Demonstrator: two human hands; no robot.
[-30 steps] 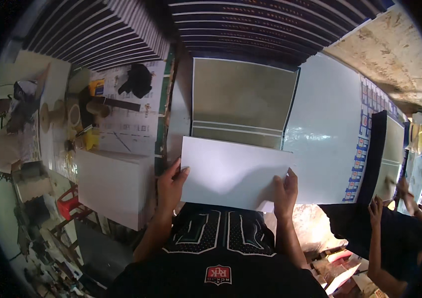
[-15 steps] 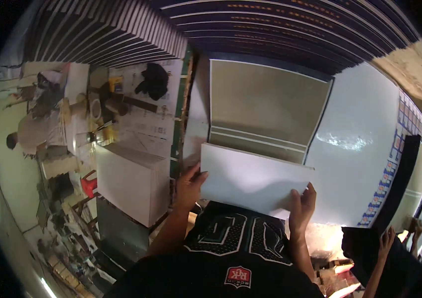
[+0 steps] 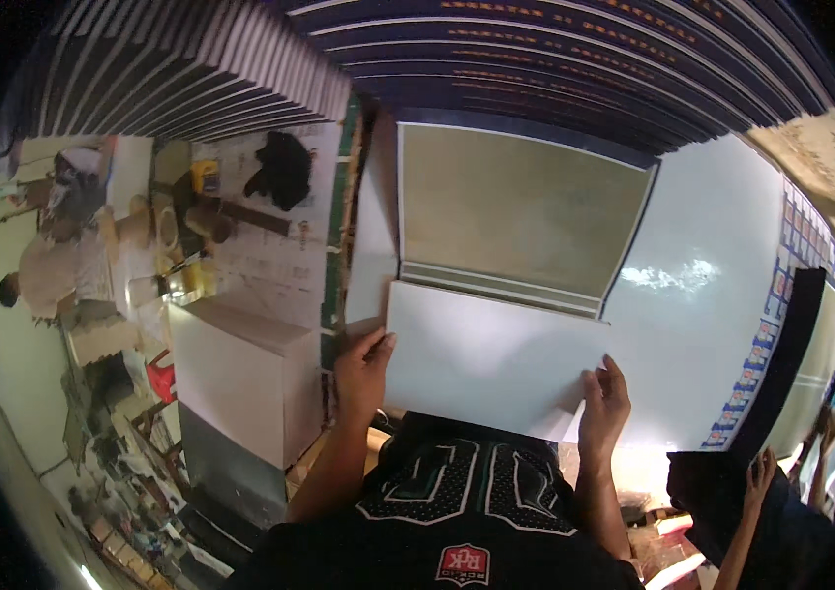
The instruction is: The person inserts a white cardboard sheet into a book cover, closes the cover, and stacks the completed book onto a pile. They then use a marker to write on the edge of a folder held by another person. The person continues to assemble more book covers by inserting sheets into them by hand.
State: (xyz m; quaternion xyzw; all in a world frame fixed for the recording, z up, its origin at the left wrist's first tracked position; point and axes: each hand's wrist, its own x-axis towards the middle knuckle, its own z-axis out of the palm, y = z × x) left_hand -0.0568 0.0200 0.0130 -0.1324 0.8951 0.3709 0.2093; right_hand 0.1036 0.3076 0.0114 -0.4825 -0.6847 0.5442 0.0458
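Note:
A white block of pages (image 3: 496, 359) lies in front of me, its long far side against the strips of an opened book cover (image 3: 526, 216). The cover has a grey-brown inner face and dark edges. My left hand (image 3: 362, 369) grips the block's left edge, thumb and fingers closed at the far left part. At the opposite end my right hand (image 3: 603, 398) holds the right edge, with the thumb uppermost. The undersides of the block and the fingertips beneath it are hidden.
Stacked dark-covered books (image 3: 545, 59) line the far side, with another stack (image 3: 191, 69) at far left. A white page pile (image 3: 231, 379) stands left. On the right are a glossy white tabletop (image 3: 693, 315), another cover (image 3: 801, 364) and a co-worker's hand (image 3: 760, 472).
The page block has come down flatter, its far edge now over part of the cover's strips. Both hands stay at its ends. My view has shifted slightly.

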